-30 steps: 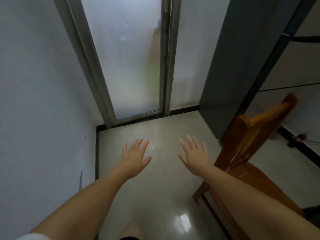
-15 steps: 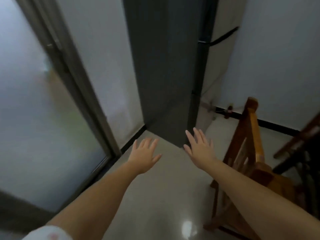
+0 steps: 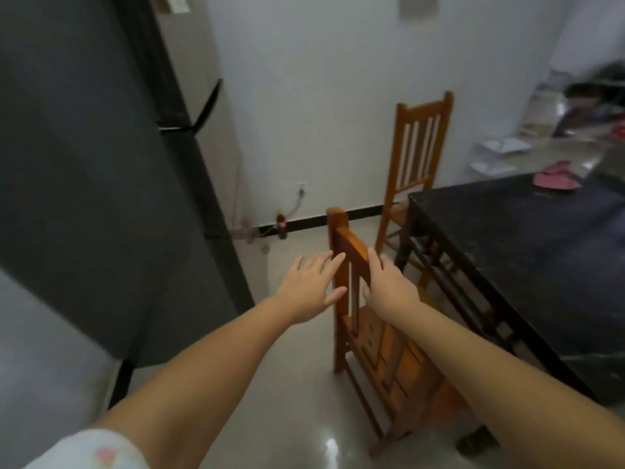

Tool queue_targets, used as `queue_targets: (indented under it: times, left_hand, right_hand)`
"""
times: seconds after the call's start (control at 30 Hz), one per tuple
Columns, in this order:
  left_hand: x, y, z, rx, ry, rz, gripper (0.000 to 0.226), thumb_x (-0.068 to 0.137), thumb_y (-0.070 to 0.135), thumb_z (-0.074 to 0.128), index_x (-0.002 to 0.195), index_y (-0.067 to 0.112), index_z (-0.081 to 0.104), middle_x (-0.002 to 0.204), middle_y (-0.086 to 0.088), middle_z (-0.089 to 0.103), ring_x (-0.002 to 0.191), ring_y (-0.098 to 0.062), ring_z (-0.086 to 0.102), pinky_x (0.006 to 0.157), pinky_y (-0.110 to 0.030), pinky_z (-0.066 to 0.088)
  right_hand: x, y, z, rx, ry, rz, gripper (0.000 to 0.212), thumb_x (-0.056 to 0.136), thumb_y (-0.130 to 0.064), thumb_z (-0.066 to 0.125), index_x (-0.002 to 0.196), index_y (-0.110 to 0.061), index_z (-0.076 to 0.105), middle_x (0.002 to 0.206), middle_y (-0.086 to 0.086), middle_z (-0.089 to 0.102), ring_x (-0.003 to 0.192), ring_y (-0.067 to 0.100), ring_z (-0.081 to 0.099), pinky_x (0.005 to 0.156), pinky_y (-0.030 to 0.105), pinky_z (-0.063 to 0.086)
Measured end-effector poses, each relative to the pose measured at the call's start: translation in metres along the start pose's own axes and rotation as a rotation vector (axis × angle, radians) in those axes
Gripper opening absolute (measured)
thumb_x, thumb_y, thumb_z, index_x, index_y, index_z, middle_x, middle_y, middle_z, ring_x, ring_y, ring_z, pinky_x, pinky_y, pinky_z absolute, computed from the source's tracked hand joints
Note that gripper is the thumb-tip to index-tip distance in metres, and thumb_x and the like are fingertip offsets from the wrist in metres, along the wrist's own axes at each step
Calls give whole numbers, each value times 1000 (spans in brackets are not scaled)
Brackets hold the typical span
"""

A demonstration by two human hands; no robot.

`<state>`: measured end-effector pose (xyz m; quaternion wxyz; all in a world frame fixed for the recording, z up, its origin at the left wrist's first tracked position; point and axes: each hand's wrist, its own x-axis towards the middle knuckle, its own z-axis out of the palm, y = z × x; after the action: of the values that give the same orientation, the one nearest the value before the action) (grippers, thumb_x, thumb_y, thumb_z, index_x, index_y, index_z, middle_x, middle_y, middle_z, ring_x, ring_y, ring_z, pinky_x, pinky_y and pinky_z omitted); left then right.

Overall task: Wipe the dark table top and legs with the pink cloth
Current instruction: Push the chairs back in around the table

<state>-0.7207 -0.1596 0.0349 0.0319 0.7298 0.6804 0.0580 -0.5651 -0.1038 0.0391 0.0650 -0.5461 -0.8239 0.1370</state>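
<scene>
The dark table [image 3: 527, 252] fills the right side, its black legs and rails showing beneath the near edge. The pink cloth [image 3: 556, 180] lies crumpled on the far part of the top, well beyond both hands. My left hand [image 3: 313, 286] is stretched forward, fingers spread, holding nothing, just left of a wooden chair's back. My right hand [image 3: 389, 287] is also open and empty, its fingers in front of that chair's top rail; whether they touch it I cannot tell.
A wooden chair [image 3: 378, 336] stands between me and the table. A second wooden chair [image 3: 417, 147] sits at the table's far corner by the white wall. A tall dark fridge [image 3: 101, 170] rises at left. White trays [image 3: 500, 154] and clutter lie beyond the table.
The view has swung right, away from the glass door, bringing the table, the cloth and both chairs into sight. Both hands stay spread and empty, now over the near chair's back.
</scene>
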Motion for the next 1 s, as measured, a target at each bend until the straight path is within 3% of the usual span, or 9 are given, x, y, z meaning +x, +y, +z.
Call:
queue_targets:
  times: [0.1,0.17,0.27,0.3,0.4,0.5,0.67,0.87,1.0]
  left_hand:
    - [36,-2,6,41,-34,175,65,93,50,36,147,23,12,153,-4,18,140,-20,14,115,-44,9]
    - [63,-4,12,103,-28,302,64,91,53,38,145,21,22,149,-6,26,138,-25,20,114,-44,12]
    - [107,-8,16,168,108,546,62,84,62,35,118,14,55,118,-11,55,116,-31,48,106,-49,26]
    - [121,-9,15,175,98,622,61,83,64,36,109,14,58,110,-8,59,110,-30,52,103,-47,31]
    - [157,-18,9,198,-153,755,53,79,70,41,93,20,51,95,0,55,94,-19,54,80,-32,39]
    - [180,-21,7,196,-217,872,52,74,74,44,78,22,46,76,5,50,68,-13,49,57,-26,37]
    - [202,-14,16,229,-55,1132,53,77,75,36,73,23,46,71,8,49,60,-8,45,51,-22,33]
    - [254,13,24,207,-50,1219,61,75,77,34,76,21,56,74,5,58,64,-12,56,60,-28,50]
    - [290,39,29,196,-39,1262,62,75,78,32,77,22,58,73,6,59,63,-10,55,62,-27,51]
  right_hand:
    - [5,11,3,-58,-59,112,57,96,-28,48,146,-22,20,124,9,57,106,24,61,88,40,52]
    - [6,17,2,-54,-82,191,36,96,-35,45,127,-19,39,113,8,62,100,25,63,84,40,53]
    - [1,23,0,-22,-134,294,31,95,-46,44,107,-18,45,100,3,61,90,23,61,76,36,51]
    - [-1,24,-1,-9,-142,339,29,94,-48,46,100,-19,45,94,1,59,86,22,60,72,34,49]
    - [-7,28,1,-5,-137,473,34,87,-58,51,84,-24,44,82,-5,56,79,17,59,68,32,50]
    - [-9,22,9,-15,-74,595,40,82,-66,51,72,-28,41,71,-8,53,65,8,53,59,26,48]
    - [-9,20,11,-170,20,678,46,80,-73,45,81,-27,50,72,-8,55,66,9,56,62,25,52]
    - [11,45,-2,-136,44,718,46,81,-72,45,83,-27,52,71,-9,57,66,8,57,62,24,50]
    - [27,73,-13,-143,55,753,49,81,-72,45,89,-24,54,72,-7,55,68,10,57,61,23,47]
